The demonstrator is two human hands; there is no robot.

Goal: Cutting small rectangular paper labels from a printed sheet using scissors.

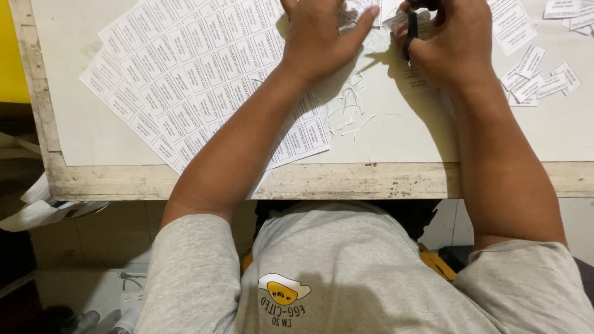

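Observation:
A white sheet of small printed labels (179, 68) lies tilted on the pale tabletop (396, 133). My left hand (318, 37) rests at the sheet's upper right corner and pinches a narrow paper strip (362, 12) near the top edge of view. Just to its right, my right hand (448, 37) grips black-handled scissors (411, 31), with the blades hidden beyond the frame's top. Thin paper slivers (352, 111) lie scattered below and between the two hands.
Cut single labels (538, 77) lie in a loose heap at the right, with more at the top right corner (569, 12). The table's worn wooden front edge (346, 180) runs across the view. Crumpled paper (37, 210) hangs off the left side.

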